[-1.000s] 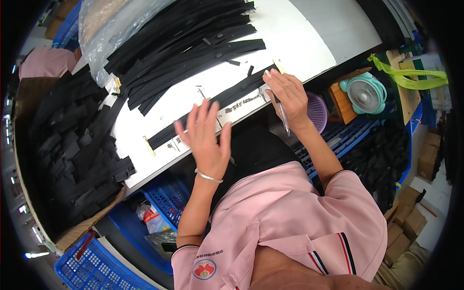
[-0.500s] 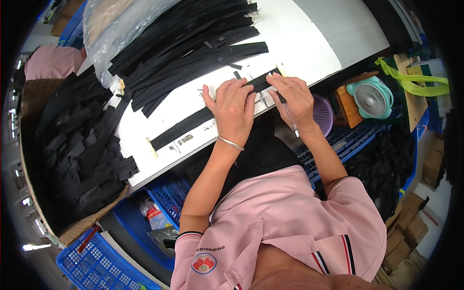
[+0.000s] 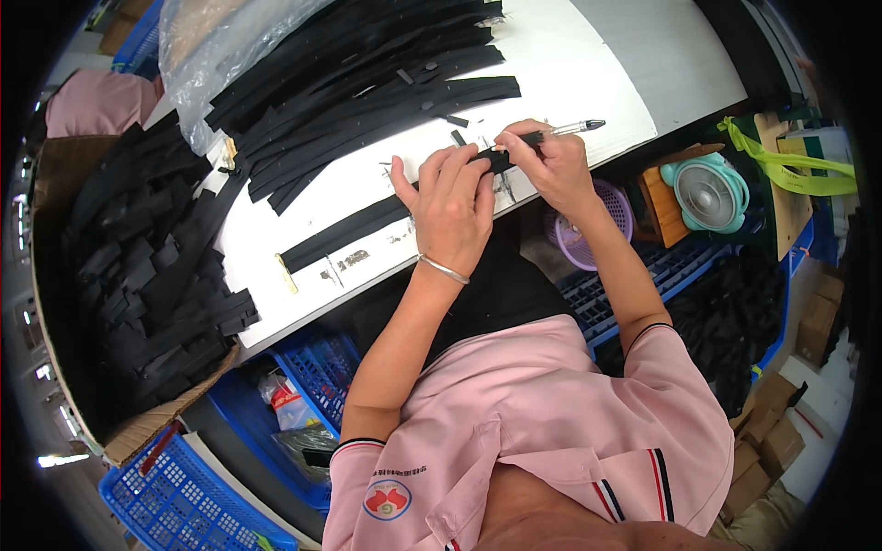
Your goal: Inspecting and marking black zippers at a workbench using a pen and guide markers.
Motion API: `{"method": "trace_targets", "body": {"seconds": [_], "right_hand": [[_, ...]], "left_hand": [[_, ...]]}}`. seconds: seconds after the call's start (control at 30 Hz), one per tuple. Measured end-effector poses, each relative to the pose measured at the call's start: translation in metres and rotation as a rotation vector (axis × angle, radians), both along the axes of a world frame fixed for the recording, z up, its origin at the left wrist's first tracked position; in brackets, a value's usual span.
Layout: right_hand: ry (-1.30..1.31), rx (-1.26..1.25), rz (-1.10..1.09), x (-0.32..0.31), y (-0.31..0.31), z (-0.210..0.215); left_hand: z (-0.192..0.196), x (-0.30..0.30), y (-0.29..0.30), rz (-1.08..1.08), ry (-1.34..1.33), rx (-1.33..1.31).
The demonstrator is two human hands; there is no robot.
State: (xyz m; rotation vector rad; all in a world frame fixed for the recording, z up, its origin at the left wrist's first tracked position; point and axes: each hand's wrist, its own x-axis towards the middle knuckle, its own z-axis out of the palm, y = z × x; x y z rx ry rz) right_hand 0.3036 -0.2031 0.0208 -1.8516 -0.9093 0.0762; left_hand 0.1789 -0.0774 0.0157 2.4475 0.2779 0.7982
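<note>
Left hand (image 3: 450, 207) lies flat, fingers (image 3: 439, 172) spread, pressing down on the long black strip (image 3: 354, 230) that lies across the white table (image 3: 588, 64). Right hand (image 3: 551, 165) curls its fingers (image 3: 524, 138) around a pen (image 3: 565, 130), tip close over the strip's end just past the left fingertips. Further up the table sits a pile of black strips (image 3: 367, 83), with a clear plastic bag (image 3: 211, 55) beside it.

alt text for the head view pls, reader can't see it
A person's left hand presses a long black strip flat on a white table while the right hand holds a pen at its end. More black strips lie piled behind.
</note>
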Motion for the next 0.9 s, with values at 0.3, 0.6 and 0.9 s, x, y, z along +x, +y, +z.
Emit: {"method": "trace_targets", "body": {"seconds": [0.3, 0.6, 0.9], "right_hand": [[-0.026, -0.052, 0.006, 0.002, 0.002, -0.005], [0.138, 0.005, 0.069, 0.002, -0.007, 0.003], [0.33, 0.022, 0.069, 0.002, -0.011, 0.004]], "left_hand": [[0.0, 0.0, 0.001, 0.003, -0.01, -0.009], [0.0, 0.0, 0.001, -0.003, -0.019, -0.021], [-0.001, -0.007, 0.009, -0.059, 0.012, -0.043]]}}
